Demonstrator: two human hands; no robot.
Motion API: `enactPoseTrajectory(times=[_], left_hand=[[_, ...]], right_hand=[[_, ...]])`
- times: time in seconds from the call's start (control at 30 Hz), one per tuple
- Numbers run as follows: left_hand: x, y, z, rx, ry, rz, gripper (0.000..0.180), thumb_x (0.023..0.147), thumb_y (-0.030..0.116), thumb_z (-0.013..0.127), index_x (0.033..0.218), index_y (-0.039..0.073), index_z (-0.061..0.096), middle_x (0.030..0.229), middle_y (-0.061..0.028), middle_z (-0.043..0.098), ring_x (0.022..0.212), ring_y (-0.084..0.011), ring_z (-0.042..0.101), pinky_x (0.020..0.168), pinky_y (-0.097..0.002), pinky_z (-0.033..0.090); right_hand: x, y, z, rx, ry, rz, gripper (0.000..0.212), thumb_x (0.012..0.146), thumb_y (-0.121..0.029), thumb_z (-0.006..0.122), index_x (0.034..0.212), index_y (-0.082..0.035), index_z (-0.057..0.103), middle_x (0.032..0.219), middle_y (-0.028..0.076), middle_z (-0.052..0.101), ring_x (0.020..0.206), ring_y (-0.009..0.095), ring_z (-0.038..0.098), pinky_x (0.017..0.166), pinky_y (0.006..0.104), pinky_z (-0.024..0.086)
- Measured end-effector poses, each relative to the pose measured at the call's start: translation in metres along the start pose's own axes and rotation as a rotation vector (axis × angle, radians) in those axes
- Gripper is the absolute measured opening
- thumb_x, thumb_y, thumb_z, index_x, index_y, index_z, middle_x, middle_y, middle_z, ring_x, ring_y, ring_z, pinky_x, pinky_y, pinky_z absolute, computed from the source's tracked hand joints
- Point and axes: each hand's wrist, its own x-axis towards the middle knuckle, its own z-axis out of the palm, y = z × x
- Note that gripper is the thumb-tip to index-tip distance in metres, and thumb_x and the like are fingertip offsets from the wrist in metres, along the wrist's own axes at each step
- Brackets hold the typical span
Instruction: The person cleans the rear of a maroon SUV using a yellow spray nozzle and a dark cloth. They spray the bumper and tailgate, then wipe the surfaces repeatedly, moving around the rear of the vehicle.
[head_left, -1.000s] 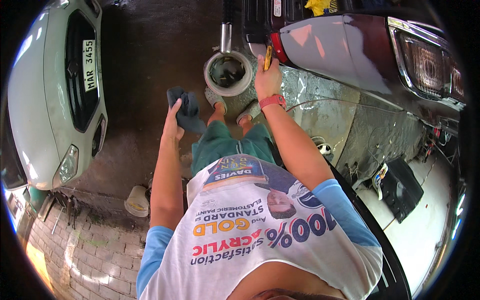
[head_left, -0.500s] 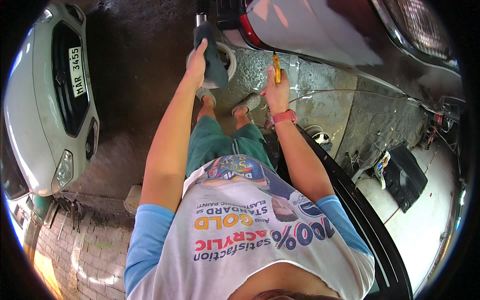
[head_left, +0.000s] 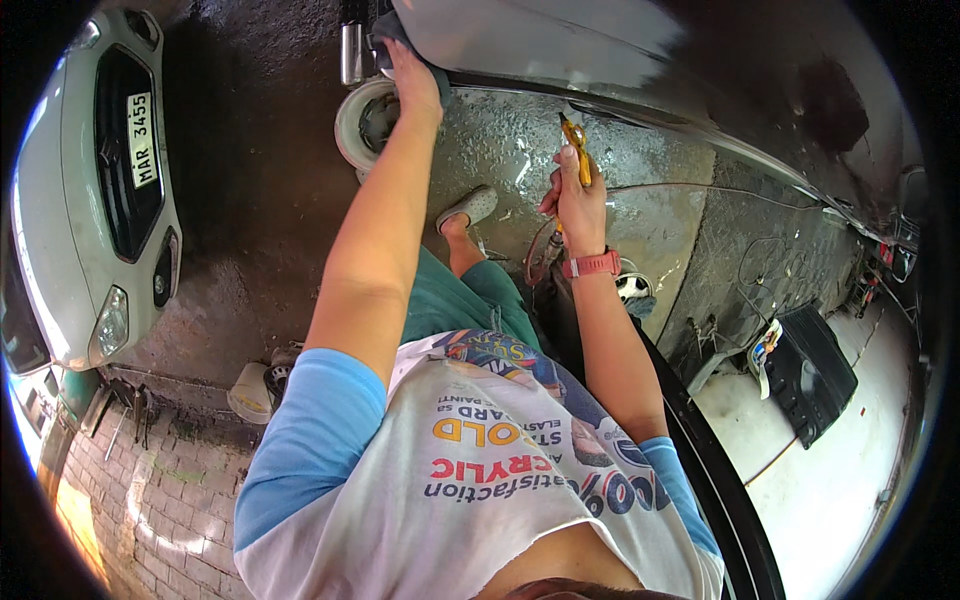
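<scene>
My left hand [head_left: 415, 85] presses a dark grey cloth [head_left: 440, 85] against the lower corner of a dark, wet-looking car body [head_left: 600, 50]. Its fingers rest over the cloth, which partly shows around them. Lower and to the right, my right hand [head_left: 580, 200] grips a yellow air blow gun [head_left: 574, 135] with a black tip, held upright just short of the car's lower edge. From below that hand a metal hose fitting [head_left: 553, 245] comes out. A red watch [head_left: 592, 264] is on my right wrist.
A white bucket [head_left: 345, 130] stands on the wet floor below my left hand. A thin hose [head_left: 700, 186] runs across the floor to the right. Another car [head_left: 75, 200] is parked at left. A dark panel [head_left: 815, 375] lies at right, and a pale bucket [head_left: 250, 390] stands behind me.
My left hand has moved up with the cloth onto the car's corner. The right hand and blow gun have shifted right and slightly down. My body has moved closer along the car.
</scene>
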Motion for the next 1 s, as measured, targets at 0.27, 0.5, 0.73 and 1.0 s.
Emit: enactPoseTrajectory(times=[0.27, 0.5, 0.73, 1.0], left_hand=[[-0.054, -0.139, 0.108, -0.378, 0.601, -0.314, 0.084, 0.112, 0.07, 0.029, 0.175, 0.014, 0.02, 0.183, -0.0049, 0.021, 0.165, -0.0279, 0.025, 0.135, -0.0466, 0.015], [-0.118, -0.183, 0.242, -0.831, 0.297, -0.725, 0.092, 0.105, 0.081, 0.028, 0.171, 0.016, 0.035, 0.179, -0.0025, 0.032, 0.164, -0.0275, 0.03, 0.135, -0.0516, 0.019], [-0.079, -0.162, 0.164, -0.767, 0.205, -0.443, 0.103, 0.101, 0.09, 0.015, 0.175, 0.02, 0.023, 0.182, -0.0031, 0.025, 0.166, -0.0289, 0.022, 0.136, -0.0547, 0.011], [-0.05, -0.095, 0.102, -0.34, 0.67, -0.348, 0.09, 0.111, 0.074, 0.022, 0.176, 0.013, 0.012, 0.184, -0.0124, 0.01, 0.168, -0.0308, 0.016, 0.135, -0.0504, 0.02]], right_hand=[[-0.024, 0.002, -0.062, 0.037, 0.022, 0.017, 0.044, 0.113, -0.046, 0.061, 0.112, -0.002, 0.065, 0.075, -0.001, 0.055, 0.05, 0.009, 0.055, 0.045, 0.0274, 0.049], [-0.071, -0.017, -0.105, 0.012, 0.114, -0.015, 0.041, 0.116, -0.043, 0.057, 0.117, -0.003, 0.064, 0.077, 0.0, 0.055, 0.05, 0.011, 0.057, 0.045, 0.0266, 0.049], [-0.063, -0.007, -0.11, -0.005, 0.084, 0.017, 0.041, 0.115, -0.044, 0.057, 0.117, -0.004, 0.064, 0.077, 0.0, 0.055, 0.05, 0.012, 0.058, 0.045, 0.0277, 0.049], [-0.035, -0.004, -0.055, -0.054, -0.097, -0.003, 0.042, 0.115, -0.046, 0.058, 0.115, -0.004, 0.064, 0.076, -0.001, 0.054, 0.051, 0.011, 0.057, 0.046, 0.0271, 0.047]])
